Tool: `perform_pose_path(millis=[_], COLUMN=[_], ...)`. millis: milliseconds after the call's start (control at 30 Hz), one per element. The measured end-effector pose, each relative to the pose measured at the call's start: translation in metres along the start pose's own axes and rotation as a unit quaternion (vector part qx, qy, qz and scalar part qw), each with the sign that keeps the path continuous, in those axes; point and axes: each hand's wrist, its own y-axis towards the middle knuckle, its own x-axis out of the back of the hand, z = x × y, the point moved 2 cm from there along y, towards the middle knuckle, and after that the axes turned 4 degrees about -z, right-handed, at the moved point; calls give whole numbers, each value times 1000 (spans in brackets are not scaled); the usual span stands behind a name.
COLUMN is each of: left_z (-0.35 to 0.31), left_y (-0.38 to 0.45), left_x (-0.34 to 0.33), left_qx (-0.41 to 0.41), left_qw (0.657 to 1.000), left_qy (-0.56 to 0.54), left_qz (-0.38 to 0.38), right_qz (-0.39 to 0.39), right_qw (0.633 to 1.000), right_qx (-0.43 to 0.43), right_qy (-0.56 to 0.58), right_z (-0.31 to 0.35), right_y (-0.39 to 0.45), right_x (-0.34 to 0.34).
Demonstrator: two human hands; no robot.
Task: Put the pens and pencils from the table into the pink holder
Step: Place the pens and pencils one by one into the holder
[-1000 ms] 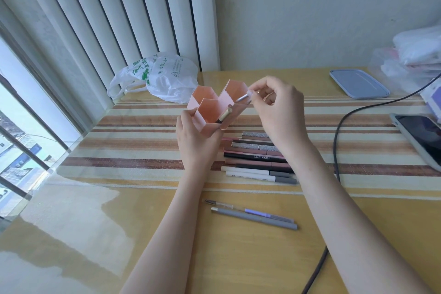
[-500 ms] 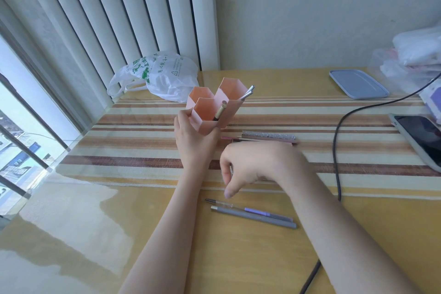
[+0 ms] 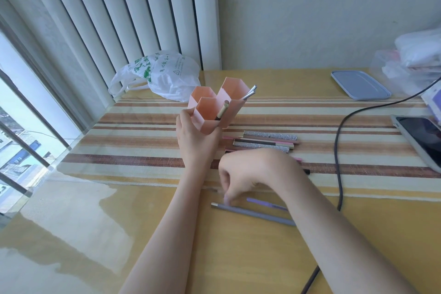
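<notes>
At frame centre, pen row [image 3: 265, 142] partly hidden by right hand [image 3: 248, 174]; fingers curled down onto grey pen [image 3: 253, 213], grasp unclear. Pink holder [image 3: 214, 112] gripped by left hand [image 3: 194, 139]. Green print on plastic bag [image 3: 167, 74] unreadable.

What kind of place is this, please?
Probably a desk by a window at home: vertical blinds, a striped table runner, a phone and a plastic shopping bag.
</notes>
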Motion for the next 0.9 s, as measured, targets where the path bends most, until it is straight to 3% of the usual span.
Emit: perform_pose_path(millis=[100,200,267,400,667,767,900], left_z=[0,1,1,0,0,0,0], left_y=[1,0,0,0,-1,0,0], left_x=[0,0,0,0,0,0,0], left_qx=[-4,0,6,0,-9,-10,-11], left_qw=[1000,1000,1000,1000,1000,1000,1000], left_qy=[3,-4,-4,-3,-1,-2,0], left_qz=[2,6,4,2,7,5,5], right_qz=[-107,-243,-354,-586,-778,-800,-803], right_qw=[991,941,884,740,494,461,485], right_qx=[22,36,58,91,105,103,82], right_qy=[83,232,298,318,374,370,336], right_z=[-16,-33,-39,-50,-58,-61,-63], right_y=[-12,-21,-26,-39,-52,-51,-42], right_x=[16,30,39,52,52,51,50])
